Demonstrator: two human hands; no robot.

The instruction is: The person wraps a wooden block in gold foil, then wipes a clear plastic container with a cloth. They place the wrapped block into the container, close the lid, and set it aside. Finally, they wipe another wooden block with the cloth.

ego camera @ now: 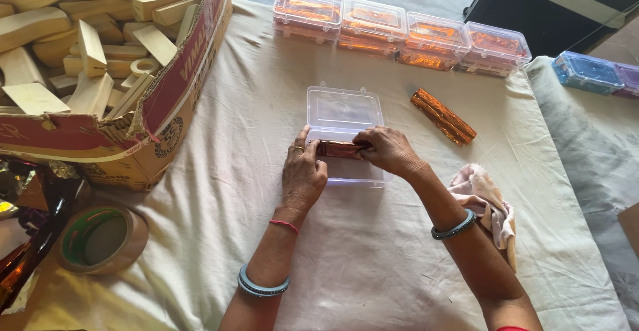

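Clear plastic forms the open box [346, 135] at the centre of the table [373, 251], which is covered with a cream cloth. The hinged lid lies flat on the far side; the tray sits on the near side. A copper-brown foil-wrapped piece [338, 149] lies across the tray opening, held at both ends. The left hand [303, 174] rests on the near-left corner of the tray, fingers [301, 146] pressed together and pinching the left end of the piece. The right hand [388, 150] grips the right end, fingers curled around it.

Four closed clear boxes [399, 31] stand in one row along the far edge of the table, each holding orange foil-wrapped pieces. Two more closed boxes, one blue [587, 71] and one purple [629, 78], sit on the grey surface at far right; their contents cannot be determined.

One torn cardboard carton [160, 105] at far left holds many bare wooden blocks [80, 45]; the count cannot be determined.

Loose items:
- orange foil-wrapped sticks [442, 115], lying together right of the open box; exact count unclear.
- One pink cloth [484, 201] beside the right forearm, touching it.
- One roll of brown tape [101, 238] at near left.
- Crumpled foil sheet [26, 224] at the left edge, touching the tape roll.
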